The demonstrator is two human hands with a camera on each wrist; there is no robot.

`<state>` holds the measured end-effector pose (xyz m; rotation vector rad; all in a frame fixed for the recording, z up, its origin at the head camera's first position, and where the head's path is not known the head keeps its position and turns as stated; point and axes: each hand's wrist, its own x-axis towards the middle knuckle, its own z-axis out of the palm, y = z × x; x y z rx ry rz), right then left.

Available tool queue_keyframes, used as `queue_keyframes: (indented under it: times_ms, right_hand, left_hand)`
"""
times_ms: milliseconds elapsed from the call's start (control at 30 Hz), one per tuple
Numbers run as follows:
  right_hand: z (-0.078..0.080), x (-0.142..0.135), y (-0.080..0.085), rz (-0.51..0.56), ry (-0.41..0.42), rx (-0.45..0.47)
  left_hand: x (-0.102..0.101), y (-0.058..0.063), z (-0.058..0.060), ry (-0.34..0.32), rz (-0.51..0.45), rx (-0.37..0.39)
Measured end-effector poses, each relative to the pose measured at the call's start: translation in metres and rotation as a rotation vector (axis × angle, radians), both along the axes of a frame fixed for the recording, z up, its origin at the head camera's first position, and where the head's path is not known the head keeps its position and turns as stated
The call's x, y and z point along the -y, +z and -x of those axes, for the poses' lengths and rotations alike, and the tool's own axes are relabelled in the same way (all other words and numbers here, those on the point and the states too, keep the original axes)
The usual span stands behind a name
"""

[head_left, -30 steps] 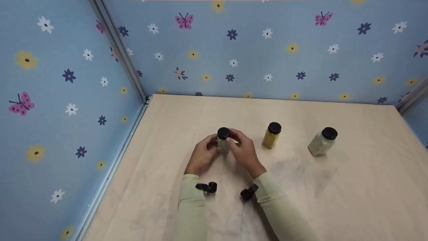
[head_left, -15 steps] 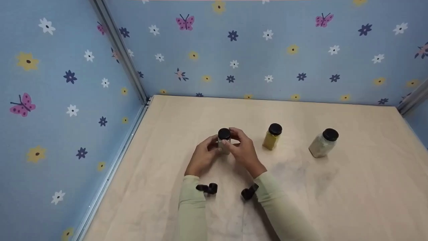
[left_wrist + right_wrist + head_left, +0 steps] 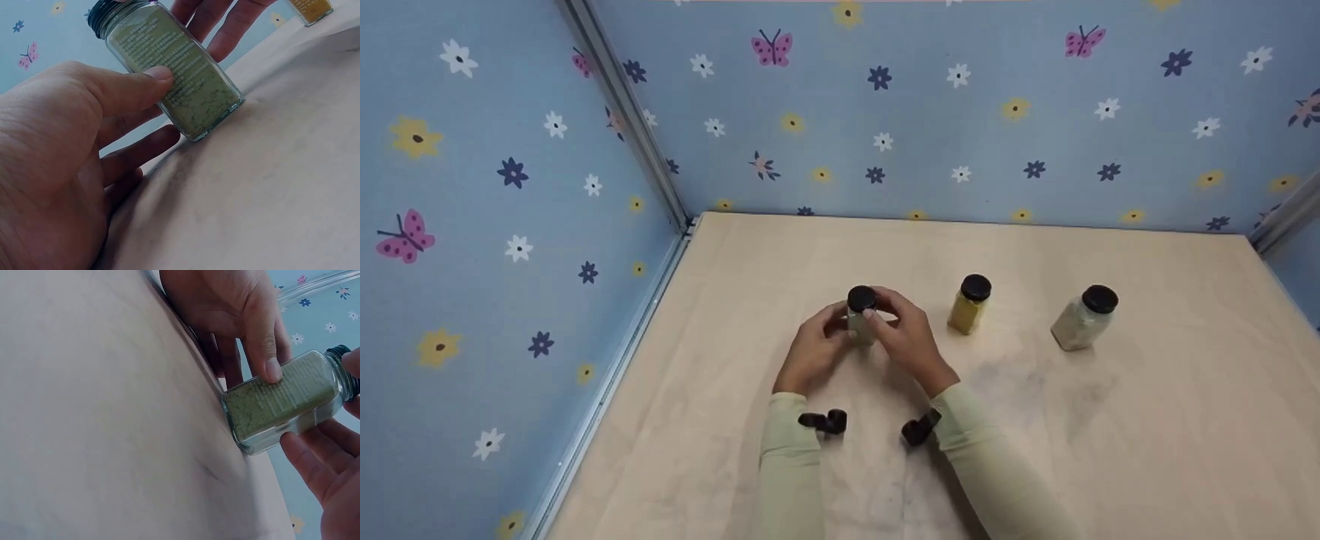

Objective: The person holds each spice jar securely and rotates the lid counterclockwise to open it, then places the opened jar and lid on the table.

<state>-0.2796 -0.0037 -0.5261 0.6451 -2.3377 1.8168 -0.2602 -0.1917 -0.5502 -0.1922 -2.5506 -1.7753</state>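
Note:
A square glass spice jar (image 3: 174,73) of green powder with a black screw lid (image 3: 862,298) stands near the middle of the table. White print covers one of its faces. My left hand (image 3: 816,346) grips the jar's body, thumb on the printed face and fingers behind. From the other side my right hand (image 3: 910,336) holds the jar's upper part, its thumb (image 3: 352,363) at the lid and its other fingers along the neck and side. In the right wrist view, the jar's base is right at the tabletop (image 3: 112,410).
To the right stands a smaller-looking jar of yellow powder (image 3: 966,313) with a black lid. Farther right is a jar of pale contents (image 3: 1080,326), also black-lidded. Blue patterned panels (image 3: 930,112) border the table at the back and left.
My right thumb shifts slightly at the top of the jar, down and then back up toward the lid. The left hand and the jar stay in place.

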Motion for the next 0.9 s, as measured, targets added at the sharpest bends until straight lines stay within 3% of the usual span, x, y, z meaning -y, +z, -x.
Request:
queue_keyframes:
  times_ms: [333,900]
  right_hand:
    - [-0.0004,0.0014,0.0064,-0.037,-0.017,0.068]
    - [-0.0003,0.0009,0.0055,-0.017,0.018,0.016]
  left_hand:
    - [-0.002,-0.0002,0.0012,-0.008,-0.016,0.009]
    - [-0.0009,0.0014,0.0003,0.036,0.038,0.039]
